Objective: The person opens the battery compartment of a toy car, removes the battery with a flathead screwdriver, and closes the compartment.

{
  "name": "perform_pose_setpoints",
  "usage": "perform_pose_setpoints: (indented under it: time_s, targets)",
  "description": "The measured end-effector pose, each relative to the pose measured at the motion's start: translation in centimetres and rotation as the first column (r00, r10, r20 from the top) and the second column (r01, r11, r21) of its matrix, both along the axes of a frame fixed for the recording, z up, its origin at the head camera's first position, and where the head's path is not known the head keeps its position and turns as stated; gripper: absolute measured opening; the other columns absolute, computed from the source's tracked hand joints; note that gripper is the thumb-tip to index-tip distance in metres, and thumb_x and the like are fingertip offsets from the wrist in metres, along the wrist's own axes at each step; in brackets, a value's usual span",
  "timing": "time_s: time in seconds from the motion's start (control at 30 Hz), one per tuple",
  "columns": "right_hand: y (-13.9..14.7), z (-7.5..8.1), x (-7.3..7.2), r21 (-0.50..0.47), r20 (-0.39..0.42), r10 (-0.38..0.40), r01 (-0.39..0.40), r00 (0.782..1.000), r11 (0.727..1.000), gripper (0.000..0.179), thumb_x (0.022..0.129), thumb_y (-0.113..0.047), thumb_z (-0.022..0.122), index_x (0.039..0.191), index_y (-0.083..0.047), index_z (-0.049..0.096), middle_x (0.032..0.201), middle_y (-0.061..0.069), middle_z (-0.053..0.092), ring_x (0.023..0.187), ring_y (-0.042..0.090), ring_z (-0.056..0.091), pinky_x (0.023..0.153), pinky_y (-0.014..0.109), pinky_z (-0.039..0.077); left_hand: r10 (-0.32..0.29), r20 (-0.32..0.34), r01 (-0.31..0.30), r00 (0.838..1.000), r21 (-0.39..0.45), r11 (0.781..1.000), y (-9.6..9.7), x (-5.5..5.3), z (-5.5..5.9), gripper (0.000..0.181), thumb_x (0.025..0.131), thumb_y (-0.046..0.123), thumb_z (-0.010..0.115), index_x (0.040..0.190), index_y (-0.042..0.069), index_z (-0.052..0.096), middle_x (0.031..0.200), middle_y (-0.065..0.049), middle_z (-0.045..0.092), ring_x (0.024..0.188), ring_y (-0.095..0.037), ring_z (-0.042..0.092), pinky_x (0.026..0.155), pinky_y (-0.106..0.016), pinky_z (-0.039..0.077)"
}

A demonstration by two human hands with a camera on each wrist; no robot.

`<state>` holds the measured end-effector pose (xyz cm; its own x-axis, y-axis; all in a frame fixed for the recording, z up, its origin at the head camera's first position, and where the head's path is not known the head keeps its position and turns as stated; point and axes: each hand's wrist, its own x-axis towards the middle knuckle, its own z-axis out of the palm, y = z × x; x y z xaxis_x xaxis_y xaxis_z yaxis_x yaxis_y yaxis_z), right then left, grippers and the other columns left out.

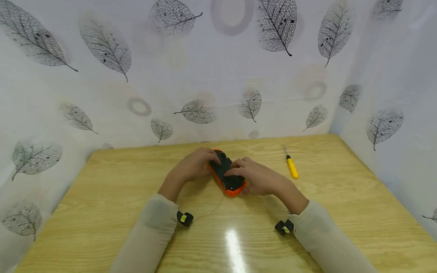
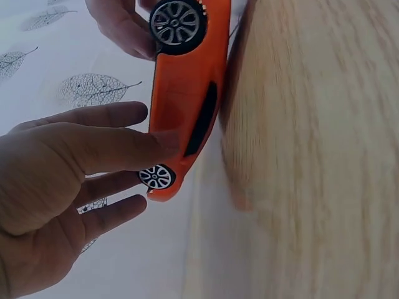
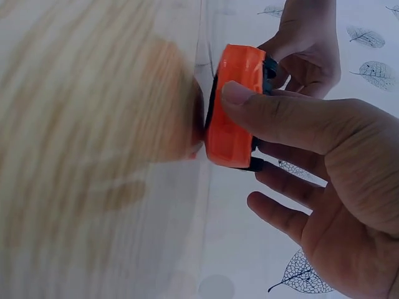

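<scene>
An orange toy car (image 1: 232,193) lies upside down on the table, its black underside facing up. My left hand (image 1: 198,163) holds its far left part; in the left wrist view the thumb presses the orange side (image 2: 177,93) near a silver-spoked wheel (image 2: 156,177), with fingers over the underside. My right hand (image 1: 256,176) grips the near end from the right. In the right wrist view its thumb (image 3: 240,96) lies on the orange end of the body, fingers reaching across the underside. A thin pale wire (image 1: 216,207) trails from near the car toward the left cuff.
A screwdriver with a yellow handle (image 1: 292,167) lies to the right of the car, shaft pointing away. Small black devices (image 1: 184,218) sit at both cuffs. A white leaf-print curtain (image 1: 222,83) stands behind the wooden table (image 1: 119,189) and along both sides.
</scene>
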<state>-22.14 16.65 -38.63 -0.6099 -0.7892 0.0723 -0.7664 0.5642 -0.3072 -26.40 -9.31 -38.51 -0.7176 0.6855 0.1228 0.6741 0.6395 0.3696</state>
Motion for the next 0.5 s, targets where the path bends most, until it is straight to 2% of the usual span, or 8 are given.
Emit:
perform_pose_setpoints:
  time_s: [0.1,0.3,0.5]
  targets:
    - [0.0,-0.3,-0.1,0.002,0.008,0.005,-0.005,1.000,1.000,0.061,0.082,-0.020,0.089,0.138,-0.021,0.065,0.139,0.004,0.057,0.122,0.025,0.050,0.103,0.043,0.052,-0.015,0.001,0.015,1.000,-0.004,1.000,0.3,0.1,0.0,0.023,0.086,0.008,0.083,0.108,0.010,0.077,0.120,-0.009,0.068,0.122,-0.030,0.059,0.109,-0.043,0.048]
    - [-0.2,-0.6,-0.1,0.015,-0.007,0.016,-0.016,1.000,1.000,0.058,0.081,-0.015,0.088,0.135,-0.020,0.067,0.138,0.004,0.058,0.119,0.024,0.051,0.100,0.042,0.054,-0.006,0.007,0.007,1.000,-0.024,1.000,0.5,0.1,-0.5,0.025,0.088,0.008,0.081,0.112,0.009,0.074,0.124,-0.009,0.067,0.123,-0.029,0.059,0.110,-0.044,0.048]
    - [-0.9,-0.6,0.3,0.021,-0.078,0.044,-0.043,0.996,0.999,0.049,0.085,-0.024,0.086,0.131,-0.021,0.069,0.130,0.001,0.062,0.110,0.022,0.052,0.093,0.038,0.055,-0.007,0.014,0.007,1.000,-0.012,1.000,0.4,-0.3,-1.1,0.029,0.087,0.001,0.079,0.114,0.009,0.073,0.127,-0.010,0.066,0.124,-0.029,0.059,0.112,-0.044,0.047]
